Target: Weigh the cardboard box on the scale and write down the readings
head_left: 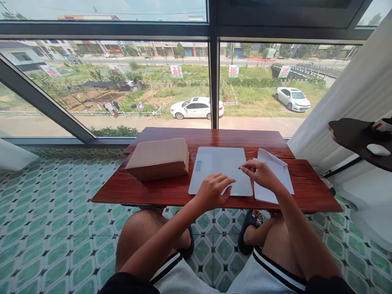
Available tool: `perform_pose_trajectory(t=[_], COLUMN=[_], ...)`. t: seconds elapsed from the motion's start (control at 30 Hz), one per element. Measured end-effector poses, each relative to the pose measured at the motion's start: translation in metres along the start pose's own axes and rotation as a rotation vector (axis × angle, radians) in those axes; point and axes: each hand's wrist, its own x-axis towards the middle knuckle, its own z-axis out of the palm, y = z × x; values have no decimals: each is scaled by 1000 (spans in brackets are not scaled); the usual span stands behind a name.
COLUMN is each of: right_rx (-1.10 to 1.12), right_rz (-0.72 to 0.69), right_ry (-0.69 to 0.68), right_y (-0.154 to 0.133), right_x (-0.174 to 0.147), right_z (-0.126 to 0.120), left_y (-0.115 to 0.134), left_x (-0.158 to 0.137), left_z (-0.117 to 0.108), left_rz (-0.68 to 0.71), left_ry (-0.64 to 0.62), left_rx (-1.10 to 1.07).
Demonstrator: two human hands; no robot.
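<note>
A flat white glass scale [219,159] with a small grey display [199,165] lies on the red-brown wooden table. My left hand [214,188] is over its near edge, palm down, thumb apart from the stretched fingers and nothing in it. Above the scale's right side, my right hand [256,171] has thumb and fingertips pinched together; something thin seems to be between them, too small to name. Under and beyond that hand are white papers [275,169], the top sheet's far edge curled up.
A closed brown cardboard box [161,157] stands on the table [116,190] left of the scale. At right, a dark side shelf [352,132] holds a white rounded object [378,150]. Large windows rise behind the table, with a white curtain [333,110] on the right.
</note>
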Motion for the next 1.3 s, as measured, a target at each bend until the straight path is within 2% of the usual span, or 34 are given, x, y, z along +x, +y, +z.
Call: perform_pose_trajectory(t=[0.07, 0.2, 0.33, 0.4, 0.5, 0.67, 0.77, 0.9, 1.03, 1.17, 1.3], right_rx=[-68, -201, -380, -437, -395, -392, -385, -334, -397, -483, -548], right_rz=[41, 184, 210, 203, 194, 241, 275, 285, 338, 344, 379], right_ry=[74, 304, 389, 339, 240, 179, 161, 206, 93, 2, -123], right_y=[9, 32, 54, 61, 64, 69, 74, 75, 73, 77, 85], right_x=[-7, -23, -34, -36, -36, -36, -38, -40, -36, -30, -28], right_z=[-17, -45, -60, -62, -63, -65, -69, -74, -68, -56, -47], left_y=[5, 15, 23, 27, 32, 44, 54, 71, 95, 112, 114], left_x=[-3, -7, -9, -9, -7, 6, 22, 52, 79, 94, 96], left_z=[9, 22, 32, 37, 43, 48, 52, 66, 94, 120, 132], left_rz=[31, 98, 174, 208, 265, 389, 514, 705, 839, 882, 862], left_ry=[-44, -114, -177, -216, -280, -347, -360, -361, -301, -370, -419], left_rx=[10, 27, 53, 61, 72, 124, 152, 180, 140, 73, 44])
